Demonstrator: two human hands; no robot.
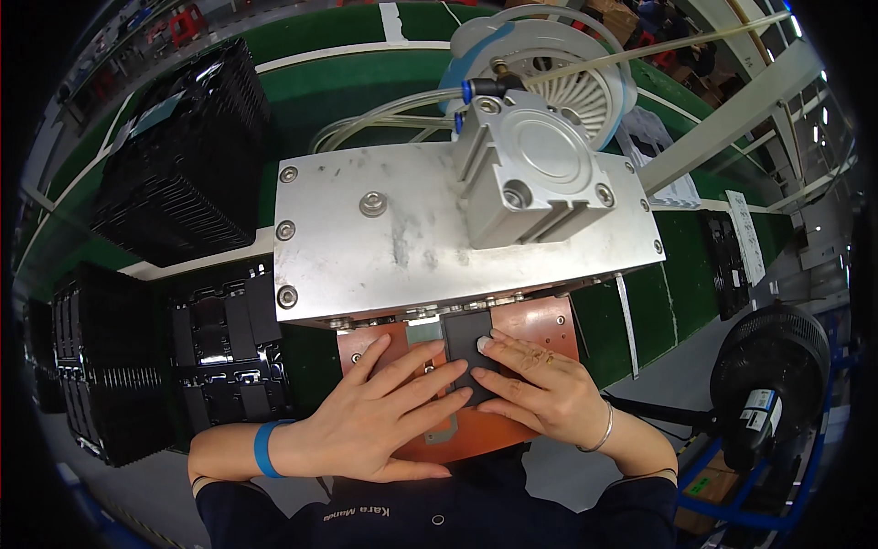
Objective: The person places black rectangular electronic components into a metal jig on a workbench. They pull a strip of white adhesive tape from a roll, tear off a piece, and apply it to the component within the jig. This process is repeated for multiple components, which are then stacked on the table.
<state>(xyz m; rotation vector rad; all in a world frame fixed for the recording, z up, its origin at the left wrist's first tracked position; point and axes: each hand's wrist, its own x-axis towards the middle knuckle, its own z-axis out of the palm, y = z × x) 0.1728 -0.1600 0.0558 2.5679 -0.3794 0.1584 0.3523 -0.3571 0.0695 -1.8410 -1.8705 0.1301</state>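
A dark grey rectangular piece (468,334) lies on the orange base plate (540,322), its far end at the front edge of a silver metal press block (366,247). From the right, my right hand (544,384) closes on the piece, its fingertips on the top and right side. My left hand (375,416) lies across the base plate with its fingers stretched out and spread. Its fingertips touch the left side of the piece. The underside of the piece is hidden, and so is part of the plate beneath my hands.
A square silver cylinder (535,174) with air hoses tops the block. Black tray stacks (183,165) stand at the left, near a black tray (229,343) holding dark pieces. A white fan (576,91) is behind; a black fan (768,384) stands at the right.
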